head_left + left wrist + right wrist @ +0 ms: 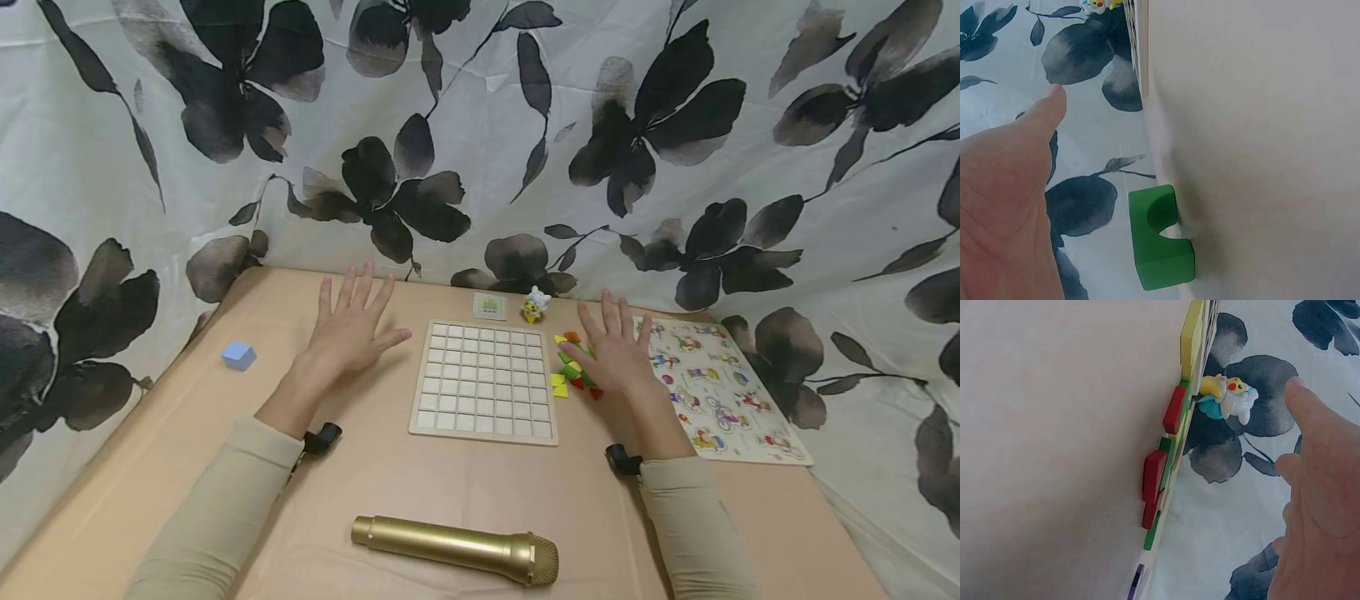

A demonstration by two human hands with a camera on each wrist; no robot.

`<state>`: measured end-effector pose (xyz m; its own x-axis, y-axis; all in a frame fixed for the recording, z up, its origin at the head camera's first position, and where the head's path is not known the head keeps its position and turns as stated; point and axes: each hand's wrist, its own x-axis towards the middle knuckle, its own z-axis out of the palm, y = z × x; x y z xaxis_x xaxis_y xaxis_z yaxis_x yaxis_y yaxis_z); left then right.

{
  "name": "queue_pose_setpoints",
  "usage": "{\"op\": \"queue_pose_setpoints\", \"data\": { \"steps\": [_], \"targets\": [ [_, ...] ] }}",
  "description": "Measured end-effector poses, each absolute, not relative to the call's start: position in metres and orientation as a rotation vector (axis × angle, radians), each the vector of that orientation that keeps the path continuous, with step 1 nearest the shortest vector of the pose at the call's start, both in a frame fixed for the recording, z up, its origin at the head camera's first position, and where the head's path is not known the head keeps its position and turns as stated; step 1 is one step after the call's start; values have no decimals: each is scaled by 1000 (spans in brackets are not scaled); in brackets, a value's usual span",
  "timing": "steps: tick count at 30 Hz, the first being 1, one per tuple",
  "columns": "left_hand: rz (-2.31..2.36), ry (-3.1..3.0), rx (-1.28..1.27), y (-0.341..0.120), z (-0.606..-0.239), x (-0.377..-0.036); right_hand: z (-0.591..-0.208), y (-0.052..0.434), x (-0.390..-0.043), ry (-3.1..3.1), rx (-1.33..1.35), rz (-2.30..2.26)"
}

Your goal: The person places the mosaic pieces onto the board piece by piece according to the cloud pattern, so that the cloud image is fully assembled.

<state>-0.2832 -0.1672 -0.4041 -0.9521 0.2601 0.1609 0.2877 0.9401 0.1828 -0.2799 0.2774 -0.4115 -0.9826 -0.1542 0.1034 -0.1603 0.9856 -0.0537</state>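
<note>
Both hands hover palm-down with fingers spread and holding nothing, the left hand (348,329) just left of the wooden grid board (486,380) and the right hand (617,350) just right of it, over the pile of coloured flat pieces (567,367), seemingly poised either side of the board. The right hand covers part of that pile, so its count is unclear. The green arched block (1161,245) shows only in the left wrist view.
</note>
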Motion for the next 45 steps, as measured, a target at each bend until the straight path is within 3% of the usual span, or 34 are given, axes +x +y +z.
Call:
{"op": "queue_pose_setpoints", "data": {
  "steps": [14, 19, 25, 35, 45],
  "targets": [
    [-354, -2938, -503, -153, -402, -280, -403, 298, -282, -2842, 261, 527],
    [-570, -2969, -808, -135, -404, -266, -398, 307, -283, -2881, 238, 789],
    [-824, -3191, -1128, -132, -416, -246, -399, 316, -300, -3064, 247, 730],
    [-758, -3327, -1122, -144, -428, -245, -410, 325, -331, -3262, 381, 423],
    [-770, -3327, -1105, -148, -429, -246, -401, 311, -329, -3079, 433, 751]
  ]
}}
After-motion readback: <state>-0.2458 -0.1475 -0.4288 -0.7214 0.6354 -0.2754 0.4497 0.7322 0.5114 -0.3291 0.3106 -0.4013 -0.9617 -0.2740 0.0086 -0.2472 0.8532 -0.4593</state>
